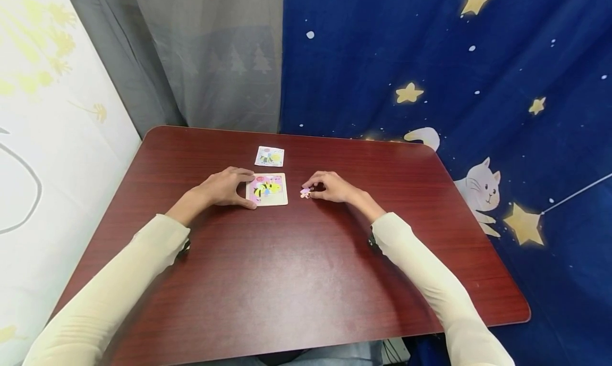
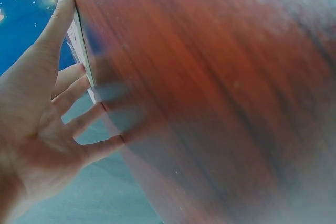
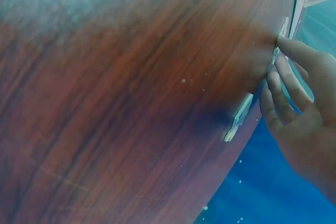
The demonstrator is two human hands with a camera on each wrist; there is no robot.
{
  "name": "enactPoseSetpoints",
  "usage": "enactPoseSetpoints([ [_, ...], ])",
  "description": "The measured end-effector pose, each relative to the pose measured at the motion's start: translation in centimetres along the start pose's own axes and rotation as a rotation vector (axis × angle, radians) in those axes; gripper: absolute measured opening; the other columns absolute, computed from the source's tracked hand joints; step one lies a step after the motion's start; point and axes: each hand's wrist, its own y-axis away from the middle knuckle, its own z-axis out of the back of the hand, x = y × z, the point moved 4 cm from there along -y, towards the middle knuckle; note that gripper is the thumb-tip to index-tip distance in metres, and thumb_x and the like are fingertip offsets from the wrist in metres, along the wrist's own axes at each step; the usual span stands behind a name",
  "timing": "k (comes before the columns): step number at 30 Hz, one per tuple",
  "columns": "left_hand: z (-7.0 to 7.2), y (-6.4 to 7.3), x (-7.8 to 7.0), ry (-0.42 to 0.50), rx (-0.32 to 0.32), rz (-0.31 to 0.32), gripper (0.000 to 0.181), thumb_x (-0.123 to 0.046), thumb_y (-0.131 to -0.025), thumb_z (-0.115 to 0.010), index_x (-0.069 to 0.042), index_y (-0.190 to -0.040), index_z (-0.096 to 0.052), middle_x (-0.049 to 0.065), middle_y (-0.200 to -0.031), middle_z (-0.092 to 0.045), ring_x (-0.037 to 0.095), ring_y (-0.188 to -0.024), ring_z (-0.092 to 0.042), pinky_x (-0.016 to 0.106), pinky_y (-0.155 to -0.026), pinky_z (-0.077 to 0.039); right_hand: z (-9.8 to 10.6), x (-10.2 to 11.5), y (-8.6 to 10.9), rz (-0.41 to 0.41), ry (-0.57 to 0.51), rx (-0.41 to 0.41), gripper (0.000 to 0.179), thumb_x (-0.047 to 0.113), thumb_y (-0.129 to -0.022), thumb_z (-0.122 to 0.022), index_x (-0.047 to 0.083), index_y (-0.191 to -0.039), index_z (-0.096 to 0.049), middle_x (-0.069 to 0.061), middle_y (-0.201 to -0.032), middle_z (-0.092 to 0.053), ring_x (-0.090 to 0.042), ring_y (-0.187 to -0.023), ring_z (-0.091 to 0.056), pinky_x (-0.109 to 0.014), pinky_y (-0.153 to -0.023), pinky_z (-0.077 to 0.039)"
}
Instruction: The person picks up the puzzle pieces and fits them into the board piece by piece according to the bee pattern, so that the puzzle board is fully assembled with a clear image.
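Observation:
A square jigsaw board (image 1: 278,198) with a bee picture on pink lies on the table, part of its pale base bare. My left hand (image 1: 229,187) holds the board's left side, thumb at the near edge and fingers at the far edge. The left wrist view shows that hand (image 2: 47,124) with its other fingertips spread on the tabletop. Right of the board, my right hand (image 1: 331,187) pinches a small pink puzzle piece (image 1: 305,193) between thumb and fingers. Another piece (image 3: 239,117) lies on the table beside the right hand (image 3: 304,103) in the right wrist view.
Behind the board lies a card (image 1: 270,156) with a similar bee picture. The dark red wooden table (image 1: 287,281) has rounded corners. A grey curtain (image 1: 215,63) and a blue star-patterned curtain (image 1: 354,63) hang behind it; a white patterned surface (image 1: 57,159) is at the left.

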Motion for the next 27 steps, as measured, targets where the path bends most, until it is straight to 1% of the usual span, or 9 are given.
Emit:
enactPoseSetpoints([
  [3,0.08,-0.01,-0.04,0.002,0.0,0.002,0.101,-0.066,-0.075,-0.085,-0.008,-0.152,-0.054,0.011,-0.158,-0.047,0.037,-0.146,-0.039,0.065,-0.108,-0.041,0.02,0.0,0.0,-0.012,-0.012,-0.012,0.029,0.016,-0.094,-0.079,0.011,-0.123,-0.077,-0.004,-0.115,-0.071,-0.016,-0.102,-0.064,-0.033,-0.089,-0.053],
  [6,0.16,-0.07,-0.03,-0.002,-0.001,0.002,0.102,-0.066,-0.074,-0.085,-0.008,-0.152,-0.054,0.012,-0.158,-0.047,0.037,-0.146,-0.039,0.065,-0.108,-0.041,0.1,-0.01,-0.03,-0.021,-0.018,-0.022,0.028,0.016,-0.094,-0.08,0.011,-0.121,-0.078,-0.004,-0.112,-0.072,-0.015,-0.099,-0.064,-0.031,-0.087,-0.053],
  [11,0.21,-0.2,0.02,-0.008,-0.003,-0.003,0.103,-0.068,-0.074,-0.084,-0.008,-0.152,-0.054,0.012,-0.158,-0.047,0.037,-0.145,-0.039,0.065,-0.108,-0.041,0.1,0.12,-0.1,0.001,-0.019,-0.037,0.027,0.012,-0.093,-0.08,0.012,-0.12,-0.078,-0.004,-0.114,-0.073,-0.016,-0.101,-0.066,-0.034,-0.089,-0.053],
  [15,0.23,-0.19,0.02,-0.005,-0.006,-0.005,0.103,-0.067,-0.074,-0.085,-0.008,-0.152,-0.054,0.012,-0.158,-0.047,0.037,-0.145,-0.04,0.065,-0.108,-0.041,0.01,0.29,-0.06,0.01,-0.027,-0.068,0.026,0.009,-0.095,-0.077,0.012,-0.121,-0.078,-0.004,-0.118,-0.074,-0.018,-0.105,-0.067,-0.036,-0.091,-0.053],
  [17,0.21,-0.16,-0.01,-0.002,-0.004,-0.005,0.102,-0.067,-0.074,-0.085,-0.008,-0.152,-0.054,0.012,-0.158,-0.047,0.037,-0.145,-0.04,0.065,-0.108,-0.041,0.02,0.37,0.05,-0.012,-0.037,-0.089,0.025,0.012,-0.095,-0.077,0.011,-0.12,-0.078,-0.005,-0.116,-0.074,-0.019,-0.102,-0.066,-0.036,-0.09,-0.053],
  [21,0.1,-0.11,-0.01,-0.002,0.004,-0.001,0.102,-0.067,-0.075,-0.084,-0.008,-0.152,-0.054,0.011,-0.159,-0.046,0.037,-0.146,-0.039,0.065,-0.108,-0.04,-0.09,0.49,0.26,-0.08,-0.037,-0.117,0.026,0.022,-0.095,-0.079,0.012,-0.119,-0.079,-0.005,-0.107,-0.071,-0.018,-0.094,-0.064,-0.034,-0.085,-0.052],
  [24,0.04,-0.08,0.02,-0.003,0.006,0.003,0.102,-0.067,-0.075,-0.084,-0.008,-0.152,-0.053,0.011,-0.159,-0.046,0.037,-0.146,-0.039,0.065,-0.108,-0.04,-0.3,0.63,0.29,-0.124,-0.017,-0.118,0.027,0.029,-0.093,-0.081,0.015,-0.117,-0.079,-0.003,-0.101,-0.069,-0.015,-0.091,-0.062,-0.031,-0.082,-0.051],
  [27,0.01,-0.11,-0.01,-0.002,0.005,0.003,0.102,-0.067,-0.075,-0.085,-0.008,-0.152,-0.053,0.011,-0.159,-0.046,0.037,-0.146,-0.038,0.066,-0.108,-0.04,-0.48,0.78,0.26,-0.148,0.002,-0.112,0.028,0.034,-0.092,-0.081,0.017,-0.115,-0.079,0.0,-0.097,-0.068,-0.014,-0.089,-0.061,-0.03,-0.08,-0.051],
])
